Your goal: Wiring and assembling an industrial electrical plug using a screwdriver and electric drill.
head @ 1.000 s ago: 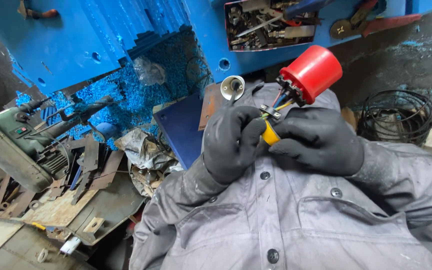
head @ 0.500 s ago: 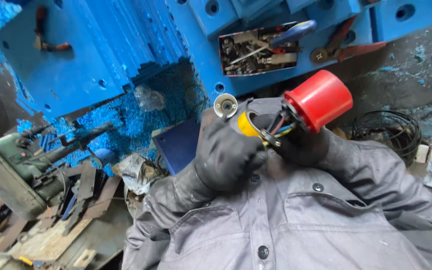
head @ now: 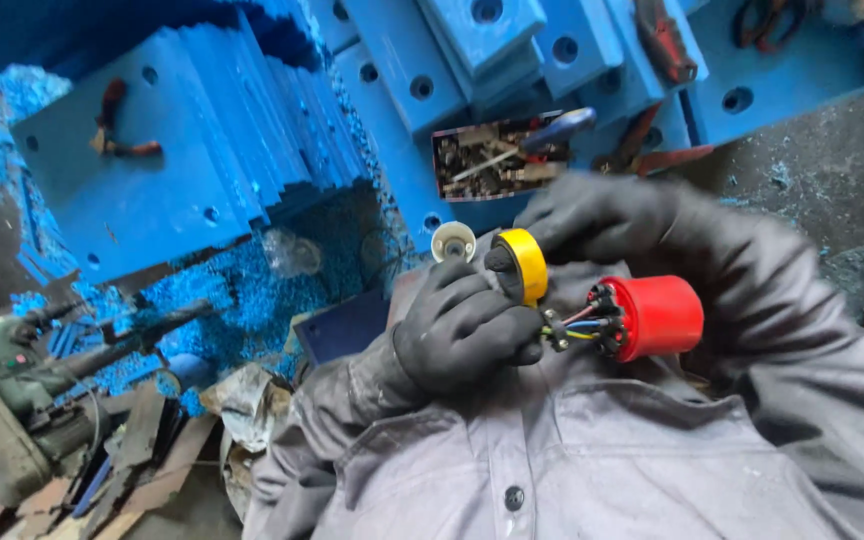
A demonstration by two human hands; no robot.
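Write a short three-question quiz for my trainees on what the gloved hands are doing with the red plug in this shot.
1. True or false: both hands wear dark gloves.
2. Which colour is the ring beside the left hand? A green, B yellow, C white.
3. What runs from the left hand into the red plug housing?

Key:
1. True; the right hand is gloved too.
2. B, the yellow ring.
3. Several thin coloured wires.
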